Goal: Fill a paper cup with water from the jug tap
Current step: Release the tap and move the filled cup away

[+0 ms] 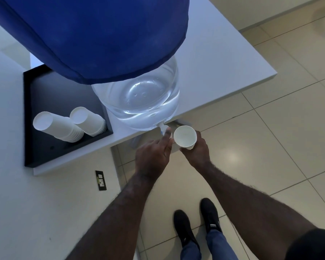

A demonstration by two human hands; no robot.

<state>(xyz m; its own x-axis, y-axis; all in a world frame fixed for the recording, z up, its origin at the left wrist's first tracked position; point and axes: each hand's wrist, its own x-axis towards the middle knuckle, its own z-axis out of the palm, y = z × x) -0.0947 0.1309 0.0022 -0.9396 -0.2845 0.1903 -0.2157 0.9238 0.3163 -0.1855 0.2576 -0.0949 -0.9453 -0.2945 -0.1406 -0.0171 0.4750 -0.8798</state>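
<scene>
A big clear water jug (pixel 139 98) under a blue cloth cover (pixel 94 34) stands at the edge of a white table (pixel 223 59). Its small white tap (pixel 162 127) sticks out over the table's front edge. My left hand (pixel 154 156) reaches up, its fingertips touching the tap. My right hand (pixel 195 150) holds a white paper cup (pixel 185 136) upright, just right of the tap and level with it. The cup's inside looks empty. No stream of water is visible.
A black tray (pixel 45 147) on the table's left part holds two stacks of upturned white paper cups (pixel 58 126). A wall socket (pixel 101 180) sits below the table. Beige floor tiles (pixel 270 147) spread to the right; my two dark shoes (pixel 195 226) stand below.
</scene>
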